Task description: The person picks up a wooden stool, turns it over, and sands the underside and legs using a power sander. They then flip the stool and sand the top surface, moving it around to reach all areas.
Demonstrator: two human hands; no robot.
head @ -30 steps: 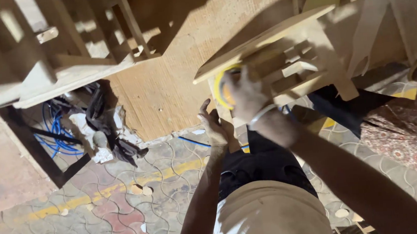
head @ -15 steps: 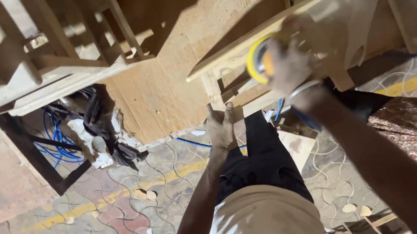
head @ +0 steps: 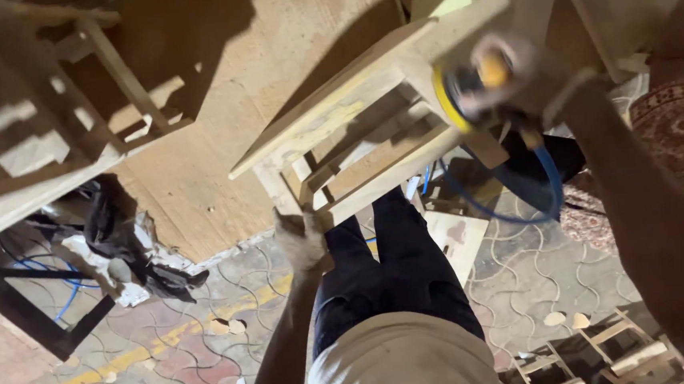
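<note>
Stool frame (head: 355,147), bare wood, sits tilted at centre frame, above the person's dark-trousered legs (head: 395,268). Left hand (head: 301,239), lower centre, is clamped round a lower leg of the frame. Right hand (head: 527,83), upper right, blurred, wraps a round sander w/ yellow pad (head: 463,87); blue air hose (head: 539,194) loops below. Judgement: keep pad flat to the wood, brace firmly w/ left hand, hose clear. Plywood sheet (head: 214,81) behind.
</note>
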